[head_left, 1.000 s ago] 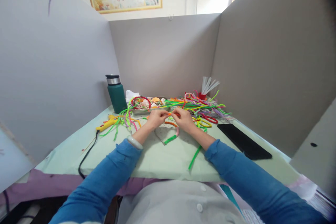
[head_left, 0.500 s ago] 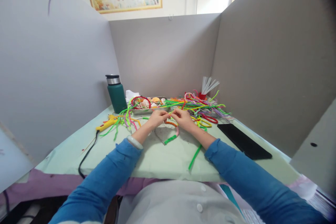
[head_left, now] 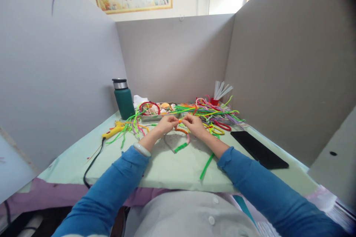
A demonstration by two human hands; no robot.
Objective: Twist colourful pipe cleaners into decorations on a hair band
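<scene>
My left hand (head_left: 167, 123) and my right hand (head_left: 194, 124) meet above the middle of the table, both closed in a pinch. A small orange piece of pipe cleaner (head_left: 180, 121) shows between their fingertips; most of it is hidden by the fingers. Just below my hands lies a thin hoop, like a headband (head_left: 181, 147), partly wrapped in orange, pink and green pipe cleaner, with bare metal on its left side. A green pipe cleaner (head_left: 207, 166) lies by my right forearm.
At the left stand a green bottle (head_left: 124, 103) and a yellow glue gun (head_left: 113, 131) with a black cord. Behind my hands are a metal tray (head_left: 147, 117) of small decorations and a heap of pipe cleaners (head_left: 214, 110). White sticks (head_left: 221, 92) fill a red cup; a black tablet-like slab (head_left: 258, 149) lies right.
My fingers have shifted slightly at the pinch, and more of the orange piece now shows between them. The things on the table stay where they were.
</scene>
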